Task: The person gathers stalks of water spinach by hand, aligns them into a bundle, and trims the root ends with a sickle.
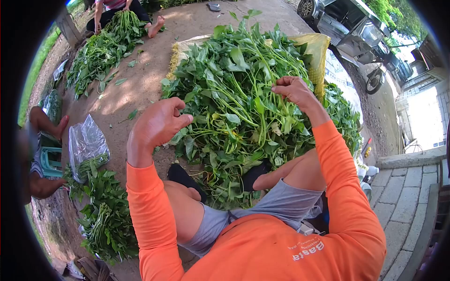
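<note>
A large heap of leafy green stems (234,93) lies on a yellow woven sack (320,49) between my legs. My left hand (161,122) hovers at the heap's left edge, its fingers curled with a gap between thumb and forefinger and nothing visible in it. Over the right part of the heap is my right hand (295,92), its thumb and fingertips pinched together. Whatever the pinch holds, if anything, is too small to make out among the stems.
Another person's hands touch a second pile of greens (105,51) at the upper left. At the left, a person sits near a teal stool (50,161), a plastic bag (87,143) and bundled greens (105,215). A motorcycle with sidecar (349,33) stands upper right.
</note>
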